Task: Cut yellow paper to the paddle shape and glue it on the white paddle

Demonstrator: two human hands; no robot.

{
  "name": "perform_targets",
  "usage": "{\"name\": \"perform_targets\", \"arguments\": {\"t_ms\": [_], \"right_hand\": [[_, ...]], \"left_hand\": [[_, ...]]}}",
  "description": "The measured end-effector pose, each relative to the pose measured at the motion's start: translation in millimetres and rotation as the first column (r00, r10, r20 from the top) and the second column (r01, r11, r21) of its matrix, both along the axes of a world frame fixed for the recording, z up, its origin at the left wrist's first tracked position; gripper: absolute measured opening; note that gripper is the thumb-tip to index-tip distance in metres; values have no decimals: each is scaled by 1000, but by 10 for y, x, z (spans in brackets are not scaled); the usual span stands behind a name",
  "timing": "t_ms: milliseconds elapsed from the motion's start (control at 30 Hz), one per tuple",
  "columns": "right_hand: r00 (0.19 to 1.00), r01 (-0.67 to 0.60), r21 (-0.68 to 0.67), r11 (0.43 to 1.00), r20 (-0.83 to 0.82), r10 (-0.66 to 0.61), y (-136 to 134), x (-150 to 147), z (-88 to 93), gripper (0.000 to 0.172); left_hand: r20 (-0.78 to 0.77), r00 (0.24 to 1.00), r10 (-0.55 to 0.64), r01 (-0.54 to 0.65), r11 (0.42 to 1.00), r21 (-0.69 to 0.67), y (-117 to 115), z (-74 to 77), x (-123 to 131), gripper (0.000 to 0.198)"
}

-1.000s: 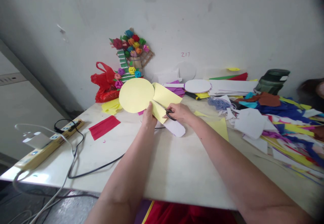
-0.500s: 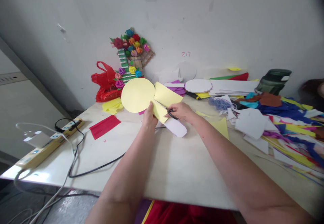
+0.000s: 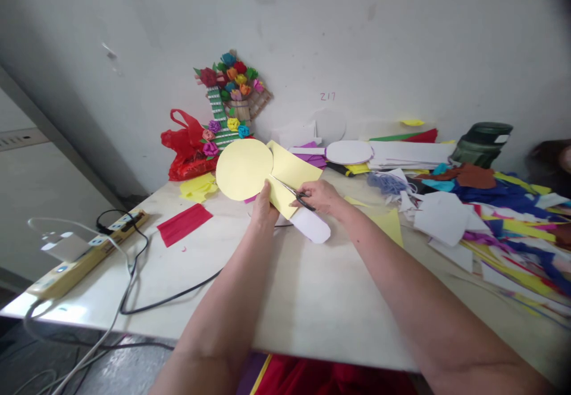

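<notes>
My left hand (image 3: 264, 207) pinches the yellow paper (image 3: 292, 174) from below, thumb and fingers pressed together on the narrow place where its round part (image 3: 244, 169) meets the squarer flap. The sheet is held up off the worktop (image 3: 312, 300), tilted toward me, with the round part to the left of my grip and the flap to the right.

My right hand (image 3: 323, 197) is closed through the handles of the scissors (image 3: 294, 193). It sits just to the right of the left hand, at about the same height. The blades run up and to the left from my right hand, across the flap, and their tip lies close to the edge of the round part, just above my left thumb. I cannot tell how wide the blades stand.

A white rounded cut-out (image 3: 311, 226) lies flat on the worktop right under both hands. A red strip (image 3: 184, 223) lies well off to the left, a paper flower piece (image 3: 229, 100) leans on the wall behind, and coloured scraps (image 3: 499, 216) are heaped to the right.
</notes>
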State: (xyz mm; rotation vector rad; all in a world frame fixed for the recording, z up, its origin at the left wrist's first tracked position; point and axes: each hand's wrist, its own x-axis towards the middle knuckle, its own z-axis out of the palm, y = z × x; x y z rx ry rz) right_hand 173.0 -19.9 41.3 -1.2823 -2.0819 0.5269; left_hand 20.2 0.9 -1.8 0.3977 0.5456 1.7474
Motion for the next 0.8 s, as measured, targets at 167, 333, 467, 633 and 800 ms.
{"name": "perform_targets", "arguments": {"t_ms": [167,333,467,633,800], "right_hand": [[999,35,12,999,33,-35,-35,2,29,33],[990,46,25,999,134,-49,-18,40,52,32],[975,51,92,994,209,-69,-19,37,63,31],[950,50,166,985,298,-98,-42,-2,87,35],[928,67,158,985,354,-120,-58,-38,131,39]], "left_hand": [[7,1000,5,-5,1000,7,-1,6,-1,23],[19,1000,7,-6,999,-34,-5,27,2,19],[31,999,-11,12,1000,-25,-15,35,0,18],[11,999,-35,35,999,40,-18,12,1,17],[-24,998,-62,63,997,47,-4,-1,20,20]]}}
